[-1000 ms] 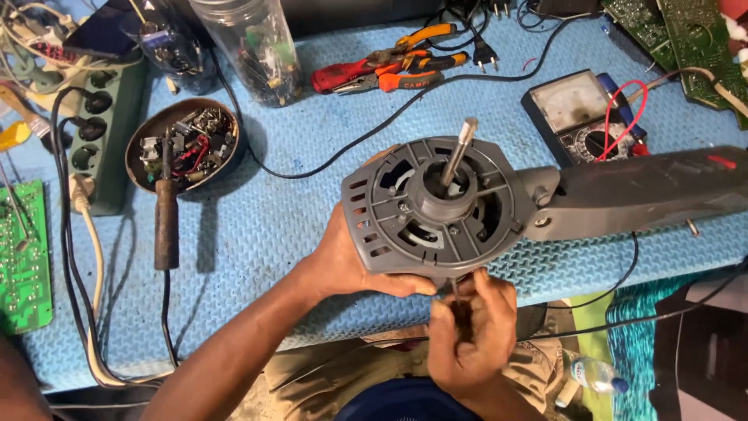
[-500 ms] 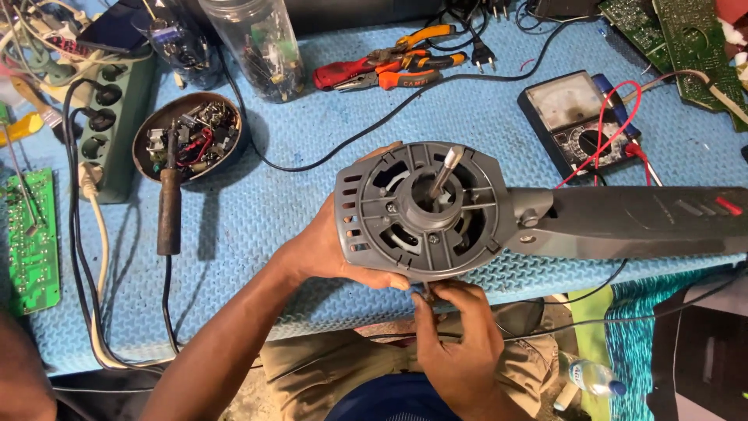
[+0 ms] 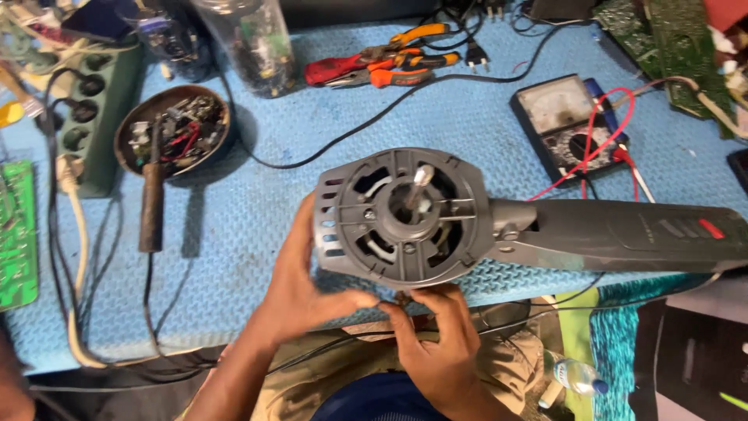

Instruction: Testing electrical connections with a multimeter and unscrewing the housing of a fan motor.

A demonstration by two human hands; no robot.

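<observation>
A grey plastic motor housing (image 3: 401,214) with a metal shaft (image 3: 419,183) sticking up from its middle lies on the blue mat (image 3: 265,234). A long dark handle (image 3: 623,234) runs off to the right. My left hand (image 3: 300,284) grips the housing's left and lower rim. My right hand (image 3: 436,343) is under the housing's front edge, with its fingers pinched on a small part there that I cannot make out.
A round bowl of small parts (image 3: 171,129) and a soldering iron (image 3: 152,206) lie at left, beside a green power strip (image 3: 97,117) and a green circuit board (image 3: 17,234). Pliers (image 3: 382,66) lie at the back, a multimeter (image 3: 573,125) at right.
The housing now lies a little lower and further right in view. My right hand has moved up against its lower edge. My left hand keeps its grip.
</observation>
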